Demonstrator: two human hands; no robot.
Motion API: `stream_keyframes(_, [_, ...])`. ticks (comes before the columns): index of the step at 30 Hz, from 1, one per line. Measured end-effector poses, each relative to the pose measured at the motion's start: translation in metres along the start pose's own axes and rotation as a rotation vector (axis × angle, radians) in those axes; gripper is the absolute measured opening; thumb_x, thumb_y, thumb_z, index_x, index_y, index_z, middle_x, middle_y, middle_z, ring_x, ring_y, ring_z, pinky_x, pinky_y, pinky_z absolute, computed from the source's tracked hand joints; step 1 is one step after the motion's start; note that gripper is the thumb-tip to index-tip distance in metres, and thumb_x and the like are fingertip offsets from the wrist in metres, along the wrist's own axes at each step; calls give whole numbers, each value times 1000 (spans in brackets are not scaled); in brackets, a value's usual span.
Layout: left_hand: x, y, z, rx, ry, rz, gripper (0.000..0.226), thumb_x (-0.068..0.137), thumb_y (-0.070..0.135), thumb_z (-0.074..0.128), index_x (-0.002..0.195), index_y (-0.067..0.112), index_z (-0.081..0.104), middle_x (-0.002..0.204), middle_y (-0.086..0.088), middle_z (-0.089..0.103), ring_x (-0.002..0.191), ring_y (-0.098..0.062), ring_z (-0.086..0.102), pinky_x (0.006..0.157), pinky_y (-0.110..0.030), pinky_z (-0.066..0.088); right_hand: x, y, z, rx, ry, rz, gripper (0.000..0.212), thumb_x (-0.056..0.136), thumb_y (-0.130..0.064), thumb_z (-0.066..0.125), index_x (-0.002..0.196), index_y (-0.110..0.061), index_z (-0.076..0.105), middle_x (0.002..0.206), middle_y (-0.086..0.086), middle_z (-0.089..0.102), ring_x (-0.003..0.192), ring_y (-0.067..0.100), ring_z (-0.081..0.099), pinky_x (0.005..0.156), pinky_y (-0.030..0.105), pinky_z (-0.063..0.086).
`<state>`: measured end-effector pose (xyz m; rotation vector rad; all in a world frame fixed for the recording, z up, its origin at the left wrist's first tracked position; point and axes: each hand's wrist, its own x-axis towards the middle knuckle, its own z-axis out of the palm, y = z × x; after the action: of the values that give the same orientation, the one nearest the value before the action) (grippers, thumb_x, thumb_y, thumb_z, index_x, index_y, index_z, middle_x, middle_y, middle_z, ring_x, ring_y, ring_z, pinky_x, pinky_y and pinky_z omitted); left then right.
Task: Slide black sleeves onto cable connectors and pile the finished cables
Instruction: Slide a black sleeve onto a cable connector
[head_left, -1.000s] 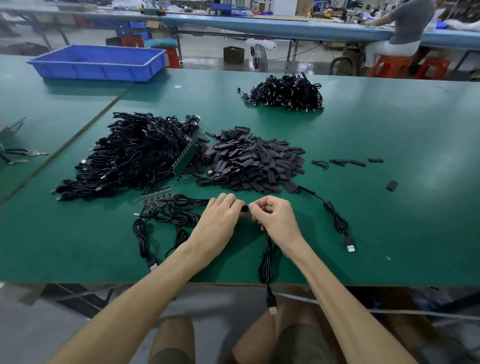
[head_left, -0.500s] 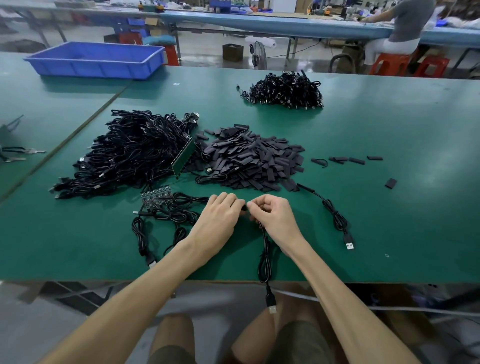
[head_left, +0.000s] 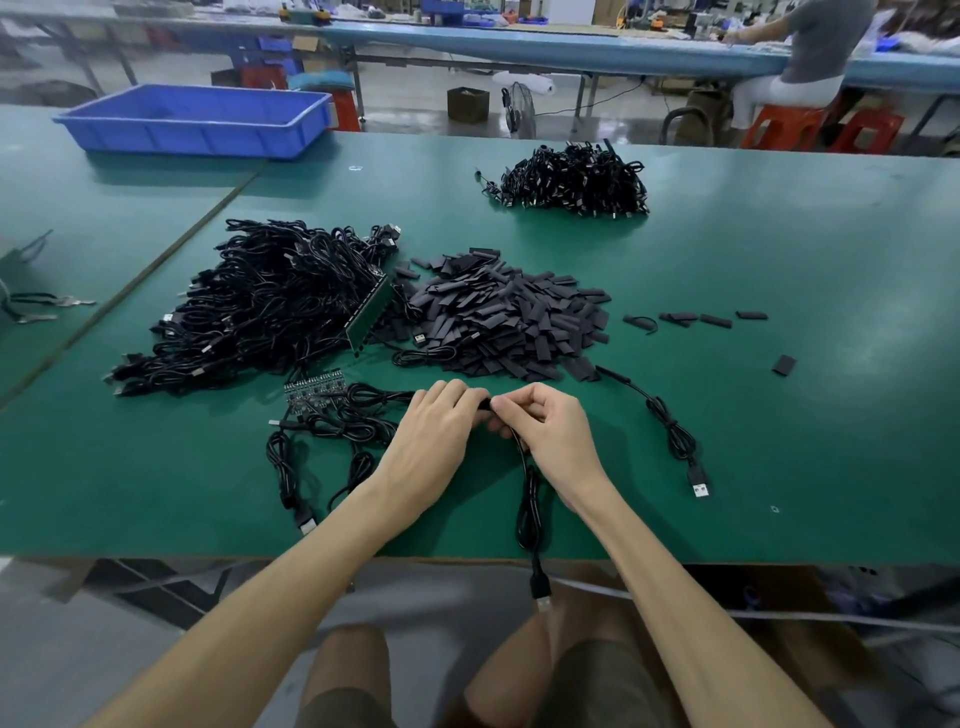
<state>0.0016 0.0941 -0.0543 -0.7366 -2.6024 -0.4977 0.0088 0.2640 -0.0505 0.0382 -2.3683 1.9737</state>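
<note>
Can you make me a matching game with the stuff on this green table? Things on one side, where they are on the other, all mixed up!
Things:
1 blue tray
2 sleeve pile
3 held cable
4 small cable pile

Places:
a dangles over the table's near edge
b back left
c middle, right beside the big cable heap
d at the back, beyond the sleeves

Pairs: 1-b, 2-c, 3-a, 4-d

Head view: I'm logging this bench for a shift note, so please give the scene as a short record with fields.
left hand: pinches a black sleeve at the end of the cable
right hand: pinches the same cable, which hangs over the table edge
sleeve pile: behind the hands
large cable heap: left of the sleeve pile
small cable heap: far back
blue tray: far left
</note>
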Motion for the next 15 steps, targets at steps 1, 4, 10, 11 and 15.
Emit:
stream_keyframes(1, [0, -1, 1, 1, 12, -7, 22, 101, 14, 60, 122, 6, 63, 105, -9, 63, 97, -29, 58, 83, -39, 47, 0, 0, 0, -3, 6, 5, 11, 98, -22, 71, 95, -11, 74, 82, 1, 79, 77, 11, 74, 65, 20, 54])
stream_keyframes(4, [0, -1, 2, 11, 42, -39, 22, 101, 19, 62, 120, 7, 64, 102, -8, 63, 95, -29, 58, 81, -41, 50, 0, 0, 0, -20, 29, 16, 10, 99, -22, 70, 97, -13, 73, 85, -1, 80, 83, 13, 74, 60, 21, 52])
stream_keyframes(10, [0, -2, 1, 8, 24, -42, 20, 100, 18, 64, 115, 4, 66, 99, -9, 63, 93, -30, 57, 83, -43, 50, 0, 1, 0, -16, 34, 12, 9, 98, -20, 70, 95, -13, 74, 82, 1, 79, 75, 11, 73, 59, 21, 51])
stream_keyframes(11, [0, -1, 0, 3, 19, -33, 20, 100, 16, 63, 115, 3, 66, 99, -10, 62, 92, -31, 57, 83, -43, 50, 1, 1, 0, -18, 28, 10, 8, 98, -20, 70, 95, -13, 74, 82, 1, 79, 75, 10, 72, 59, 21, 51])
stream_keyframes(15, [1, 1, -3, -23, 2, -31, 20, 101, 13, 60, 115, 0, 65, 99, -12, 62, 93, -31, 56, 83, -43, 50, 0, 1, -2, -21, 10, 3, 7, 98, -20, 71, 94, -14, 74, 81, 0, 79, 73, 8, 71, 60, 21, 50])
